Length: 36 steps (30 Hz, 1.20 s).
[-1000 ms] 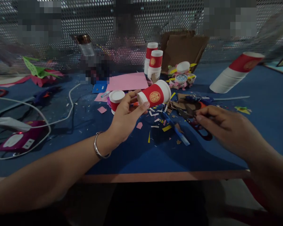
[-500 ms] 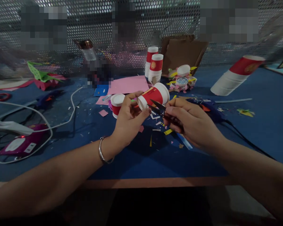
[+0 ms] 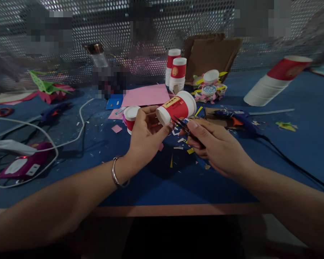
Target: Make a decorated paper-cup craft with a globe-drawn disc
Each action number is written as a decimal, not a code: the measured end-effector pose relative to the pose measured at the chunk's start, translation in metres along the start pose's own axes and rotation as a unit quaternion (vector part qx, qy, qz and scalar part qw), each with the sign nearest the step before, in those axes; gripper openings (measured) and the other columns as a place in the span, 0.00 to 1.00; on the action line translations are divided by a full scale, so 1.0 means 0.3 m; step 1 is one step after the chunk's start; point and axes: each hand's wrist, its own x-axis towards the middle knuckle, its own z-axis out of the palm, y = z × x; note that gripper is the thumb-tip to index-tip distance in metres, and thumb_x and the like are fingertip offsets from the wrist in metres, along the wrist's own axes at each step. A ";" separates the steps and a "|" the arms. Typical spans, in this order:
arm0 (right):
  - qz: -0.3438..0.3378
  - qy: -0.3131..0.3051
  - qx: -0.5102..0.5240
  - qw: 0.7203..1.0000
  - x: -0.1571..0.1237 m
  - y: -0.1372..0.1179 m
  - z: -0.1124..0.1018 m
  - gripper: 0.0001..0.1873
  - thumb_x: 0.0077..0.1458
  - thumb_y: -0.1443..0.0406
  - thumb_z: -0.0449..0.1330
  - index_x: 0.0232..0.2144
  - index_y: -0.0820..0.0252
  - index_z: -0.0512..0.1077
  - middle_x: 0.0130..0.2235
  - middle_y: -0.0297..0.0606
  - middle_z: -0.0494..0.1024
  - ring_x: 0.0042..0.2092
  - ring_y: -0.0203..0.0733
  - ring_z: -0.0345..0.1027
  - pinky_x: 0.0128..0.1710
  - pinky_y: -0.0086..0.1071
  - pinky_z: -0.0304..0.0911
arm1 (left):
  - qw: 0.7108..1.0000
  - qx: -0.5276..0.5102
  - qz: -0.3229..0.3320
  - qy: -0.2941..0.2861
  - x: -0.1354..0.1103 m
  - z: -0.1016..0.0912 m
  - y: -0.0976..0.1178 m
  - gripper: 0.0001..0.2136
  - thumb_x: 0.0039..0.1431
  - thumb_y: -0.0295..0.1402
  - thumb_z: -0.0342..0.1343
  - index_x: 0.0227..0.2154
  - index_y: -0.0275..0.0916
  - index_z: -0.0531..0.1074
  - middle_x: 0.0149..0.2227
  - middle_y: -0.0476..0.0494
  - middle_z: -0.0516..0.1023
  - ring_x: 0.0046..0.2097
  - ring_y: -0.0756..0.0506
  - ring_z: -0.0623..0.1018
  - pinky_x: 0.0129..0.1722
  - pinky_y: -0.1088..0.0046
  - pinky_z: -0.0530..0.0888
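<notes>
A red and white paper cup [image 3: 176, 107] lies tipped on its side in the air, its base end toward my left hand [image 3: 148, 133]. That hand grips the cup by this end, thumb below and fingers behind. My right hand [image 3: 214, 144] is closed around a pair of dark scissors [image 3: 184, 126]. The scissor blades point at the cup's near lower side; whether they touch it I cannot tell. Just behind my left fingers, another red and white cup [image 3: 131, 117] stands on the table. Paper scraps [image 3: 179, 140] lie beneath the hands.
Cup stacks stand at the back [image 3: 178, 72] and, leaning, at the right [image 3: 275, 81]. A blue glue gun [image 3: 243, 122] with its cord lies right of my hand, another glue gun [image 3: 52, 113] left. A purple power strip [image 3: 27, 163] with a white cable sits at left. Pink paper [image 3: 145, 95] lies behind.
The scissor blades have come closer together, and my right hand has shifted slightly. The held cup has turned a little, showing more of its pale label. My left hand keeps its grip.
</notes>
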 end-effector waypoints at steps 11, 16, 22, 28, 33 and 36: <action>0.032 -0.007 0.029 0.999 -0.005 0.003 0.006 0.32 0.56 0.37 0.70 0.33 0.61 0.75 0.23 0.25 0.60 0.22 0.26 0.48 0.18 0.24 0.41 | 0.997 0.048 0.064 0.012 -0.011 0.004 -0.012 0.29 0.52 0.39 0.79 0.49 0.44 0.67 0.52 0.43 0.79 0.52 0.45 0.82 0.49 0.69 0.83; 0.033 -0.005 0.038 0.999 -0.011 0.010 0.010 0.28 0.63 0.42 0.68 0.33 0.61 0.74 0.22 0.24 0.60 0.21 0.25 0.47 0.18 0.24 0.39 | 0.992 0.065 0.106 0.021 -0.005 0.001 -0.031 0.27 0.52 0.41 0.79 0.49 0.45 0.69 0.50 0.45 0.79 0.50 0.46 0.83 0.47 0.70 0.84; 0.042 0.001 0.049 0.998 -0.014 0.010 0.011 0.26 0.64 0.44 0.68 0.33 0.61 0.74 0.21 0.23 0.59 0.20 0.25 0.44 0.17 0.25 0.36 | 0.988 0.104 0.115 0.030 -0.008 0.000 -0.026 0.27 0.54 0.43 0.78 0.50 0.45 0.69 0.50 0.44 0.80 0.51 0.45 0.84 0.47 0.68 0.85; 0.051 0.004 0.070 0.996 -0.022 0.004 0.017 0.31 0.56 0.39 0.72 0.32 0.61 0.74 0.21 0.23 0.60 0.20 0.24 0.44 0.17 0.25 0.34 | 0.979 0.150 0.135 0.030 -0.004 -0.017 -0.020 0.28 0.53 0.39 0.78 0.51 0.44 0.69 0.52 0.43 0.81 0.54 0.43 0.84 0.50 0.66 0.85; 0.047 0.004 0.089 0.995 -0.023 0.015 0.023 0.28 0.59 0.41 0.71 0.32 0.60 0.73 0.22 0.23 0.60 0.21 0.25 0.43 0.17 0.26 0.34 | 0.978 0.158 0.131 0.040 -0.007 -0.016 -0.024 0.26 0.54 0.36 0.77 0.50 0.44 0.68 0.50 0.44 0.80 0.52 0.44 0.84 0.47 0.67 0.84; 0.041 0.003 0.094 0.995 -0.022 0.021 0.026 0.26 0.62 0.44 0.69 0.32 0.60 0.73 0.22 0.24 0.60 0.21 0.25 0.43 0.17 0.25 0.34 | 0.976 0.163 0.136 0.041 -0.006 -0.020 -0.029 0.26 0.53 0.37 0.76 0.49 0.44 0.67 0.49 0.45 0.78 0.51 0.44 0.84 0.46 0.67 0.84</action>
